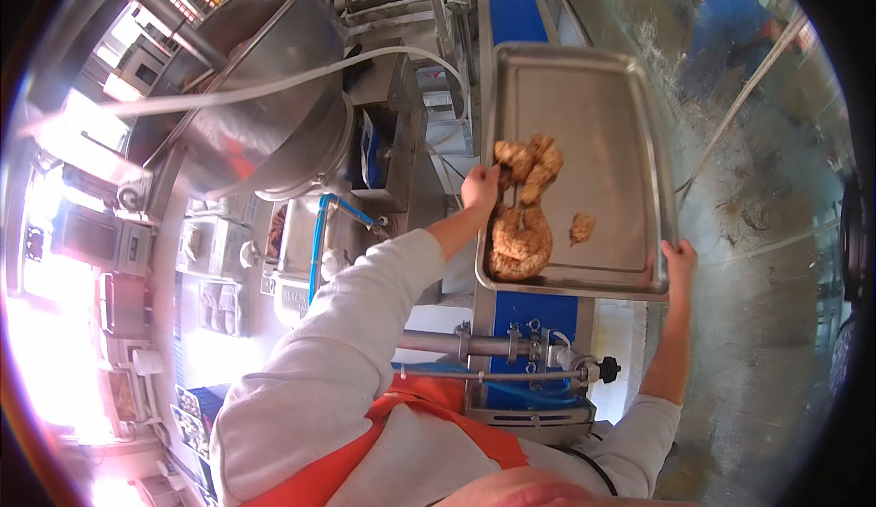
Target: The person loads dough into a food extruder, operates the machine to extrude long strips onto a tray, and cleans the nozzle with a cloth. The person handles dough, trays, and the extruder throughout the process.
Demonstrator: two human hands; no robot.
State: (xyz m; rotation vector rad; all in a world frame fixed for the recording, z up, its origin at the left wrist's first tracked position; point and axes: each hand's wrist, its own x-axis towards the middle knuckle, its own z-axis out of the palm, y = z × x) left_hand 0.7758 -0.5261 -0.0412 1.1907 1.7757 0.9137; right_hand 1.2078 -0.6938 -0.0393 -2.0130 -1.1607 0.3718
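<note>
The tray [598,114] is held over the blue belt [516,0], its long axis running from far edge to near edge. The left hand [481,189] has its grip closed on the left edge; the right hand [678,259] clamps the near right corner. The left is nearer the food: a knobbly clump [538,162] just to its right, a rounded lump [522,244] toward the near left corner. A small chip [582,228] lies apart, farther right. Smooth, rimmed metal sets off their rough, golden-brown, crumbly-looking crust.
</note>
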